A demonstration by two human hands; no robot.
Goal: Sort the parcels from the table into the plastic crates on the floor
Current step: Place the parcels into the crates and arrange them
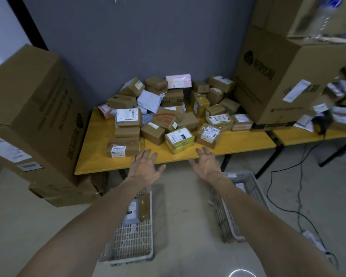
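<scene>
Grip: left hand [146, 166], right hand [207, 165], both released, empty, over surface [100, 156] edge; parcels [168, 116] heaped on surface.

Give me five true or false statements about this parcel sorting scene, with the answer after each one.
1. The left hand and right hand hold nothing. True.
2. The yellow-topped table carries a single parcel. False: a heap of brown cardboard parcels lies on it.
3. The left pale slatted plastic crate and the right pale slatted plastic crate stand on the floor. True.
4. The left crate is empty. False: a brown taped parcel lies in it.
5. The right hand grips a parcel. False: the nearest, a yellow-taped parcel, lies untouched on the table.
</scene>
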